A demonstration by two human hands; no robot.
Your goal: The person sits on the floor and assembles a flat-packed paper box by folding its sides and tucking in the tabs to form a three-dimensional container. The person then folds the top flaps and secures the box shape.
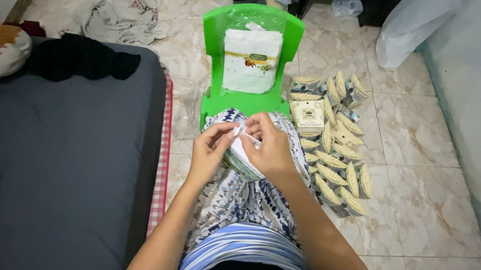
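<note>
Both hands meet over the lap: the left hand (209,149) and the right hand (269,148) pinch a small white pouch (242,154) between their fingers, above patterned trousers (244,200). Just beyond stands a green plastic chair (217,33) carrying a clear bag of white sheets (251,59). To the right, a heap of folded cream pouches (335,147) lies on the tiled floor (418,195). A grey bed (44,165) fills the left side.
</note>
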